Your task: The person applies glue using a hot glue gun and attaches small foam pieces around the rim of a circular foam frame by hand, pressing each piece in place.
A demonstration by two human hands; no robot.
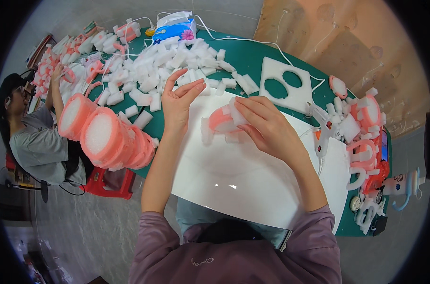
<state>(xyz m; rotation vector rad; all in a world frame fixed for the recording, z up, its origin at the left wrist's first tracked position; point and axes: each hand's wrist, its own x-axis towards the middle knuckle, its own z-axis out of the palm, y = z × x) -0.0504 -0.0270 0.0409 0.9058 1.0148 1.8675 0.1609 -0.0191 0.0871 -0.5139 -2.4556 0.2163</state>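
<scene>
My right hand (267, 120) pinches a pink and white foam piece (220, 121) above a glossy white board (224, 165). White foam blocks stick out from the piece's pink oval body, and the fingers close over a block on its right side. To the left, my left hand (179, 99) is raised apart from the piece, its fingers spread and nothing visible between them. Behind it lies a heap of loose white foam blocks (160, 61). The far side of the held piece is hidden.
A white glue gun (323, 130) stands to the right, near a foam sheet (294, 97) with two round holes. Large pink and white foam rounds (101, 137) are stacked at left. Beyond them a co-worker (40, 137) handles foam. A tissue pack (174, 31) sits at the back.
</scene>
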